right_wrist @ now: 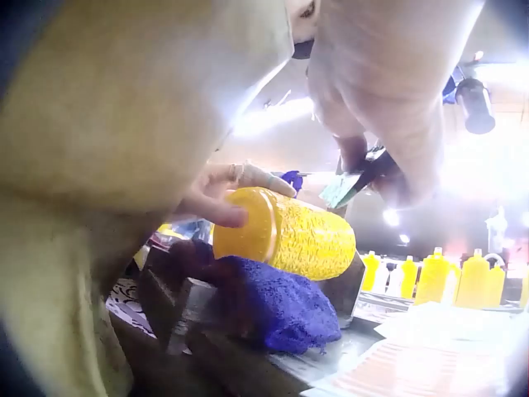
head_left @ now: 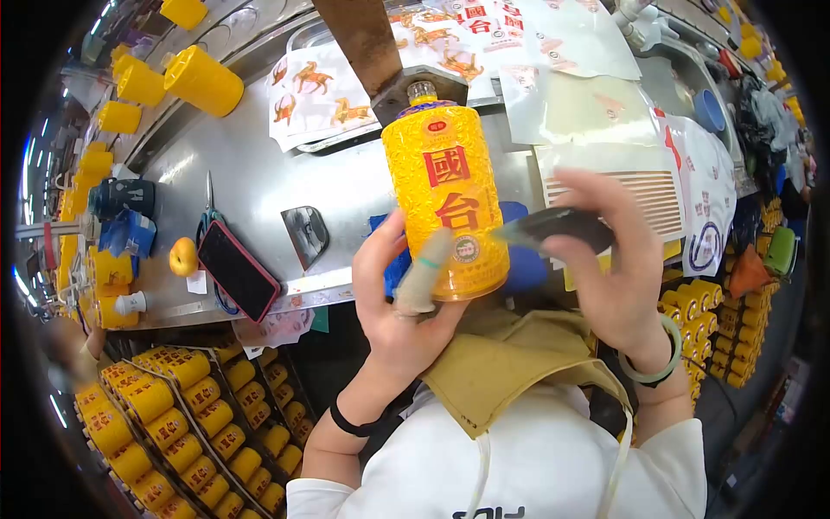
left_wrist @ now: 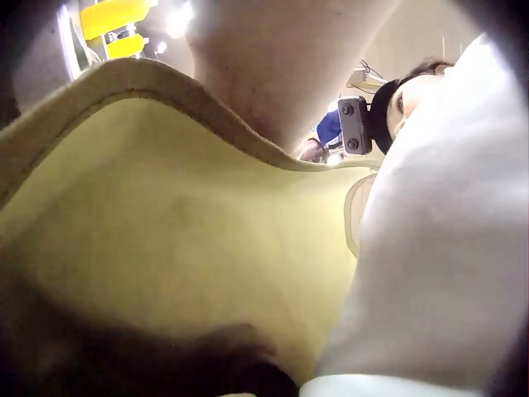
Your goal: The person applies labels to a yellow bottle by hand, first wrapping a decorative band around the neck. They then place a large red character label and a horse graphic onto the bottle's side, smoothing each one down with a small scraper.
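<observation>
A yellow embossed bottle (head_left: pixel 432 143) with red characters lies tilted across the middle of the head view, its neck against a dark metal bracket (head_left: pixel 421 93). My left hand (head_left: pixel 389 303) holds it by its base end, a pale finger cot (head_left: pixel 424 277) on one finger. In my right hand (head_left: pixel 618 268) I grip a dark scraper (head_left: pixel 571 228), its pale tip close to the bottle's right side near the round seal. The right wrist view shows a blue cloth (right_wrist: pixel 281 306) beneath the bottle. Apron cloth (left_wrist: pixel 182 223) fills most of the left wrist view, hiding the left hand's work.
On the metal bench lie a phone (head_left: pixel 239 270), scissors (head_left: pixel 209 203), a yellow-orange fruit (head_left: pixel 183 257) and a dark-edged metal piece (head_left: pixel 304 235). Decal sheets (head_left: pixel 579 104) spread along the back and right. Racked yellow bottles (head_left: pixel 164 428) stand lower left; several others line the upper left.
</observation>
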Motion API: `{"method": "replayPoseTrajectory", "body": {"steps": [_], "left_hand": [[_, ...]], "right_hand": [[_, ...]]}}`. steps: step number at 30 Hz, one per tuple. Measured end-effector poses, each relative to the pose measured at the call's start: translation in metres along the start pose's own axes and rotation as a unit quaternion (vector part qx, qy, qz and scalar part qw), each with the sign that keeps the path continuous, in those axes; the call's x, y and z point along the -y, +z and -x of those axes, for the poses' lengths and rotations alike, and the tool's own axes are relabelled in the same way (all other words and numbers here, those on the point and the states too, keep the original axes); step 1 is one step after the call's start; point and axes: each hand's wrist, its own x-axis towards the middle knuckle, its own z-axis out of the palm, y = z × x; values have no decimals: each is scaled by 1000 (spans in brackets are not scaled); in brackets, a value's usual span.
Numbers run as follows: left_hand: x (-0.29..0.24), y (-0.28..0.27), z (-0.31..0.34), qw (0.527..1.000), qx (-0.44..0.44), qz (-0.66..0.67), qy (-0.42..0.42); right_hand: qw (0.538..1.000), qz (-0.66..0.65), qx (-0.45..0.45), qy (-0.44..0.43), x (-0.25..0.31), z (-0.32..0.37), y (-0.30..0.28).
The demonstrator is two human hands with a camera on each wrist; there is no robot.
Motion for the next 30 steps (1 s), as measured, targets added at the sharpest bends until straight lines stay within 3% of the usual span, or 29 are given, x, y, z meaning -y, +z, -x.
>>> {"method": "replayPoseTrajectory", "body": {"steps": [1, 3, 5, 6, 8, 9, 11, 13, 15, 17, 19, 21, 23, 25, 30], "left_hand": [[0, 2, 3, 995, -23, 76, -65], [1, 5, 8, 996, -30, 55, -68], [-5, 7, 6, 970, -20, 168, -175], [-7, 7, 3, 977, -17, 155, -147], [-5, 11, 4, 975, -28, 170, -143], [-3, 13, 5, 972, -39, 183, -140], [-1, 11, 6, 973, -30, 181, -140], [1, 10, 9, 973, -22, 177, -143], [5, 14, 14, 957, -44, 231, -173], [15, 17, 21, 962, -49, 213, -163], [18, 17, 22, 967, -56, 194, -156], [17, 14, 20, 964, -32, 209, -161], [13, 10, 16, 969, -24, 190, -159], [12, 9, 15, 978, -18, 156, -141], [13, 7, 15, 979, -15, 149, -139]], "right_hand": [[999, 7, 40, -28, 2, -7, -1], [980, 34, 135, -143, 7, -26, 6], [968, 97, 113, -200, 11, -40, 18], [968, 98, 113, -200, 9, -49, 22], [945, 156, 14, -288, 1, -70, 26], [944, 158, 13, -288, -2, -80, 23], [919, 138, -41, -368, -7, -95, 12], [925, 127, -37, -355, -24, -88, 9], [884, 183, 39, -428, -43, -65, 12], [861, 92, 21, -500, -47, -40, 21], [852, 60, 60, -516, -39, -28, 15], [872, 39, 79, -481, -32, -38, 11], [937, 113, 84, -319, -35, -63, 16], [954, 105, -24, -281, -48, -85, 27], [920, 153, -34, -360, -43, -93, 4]]}}
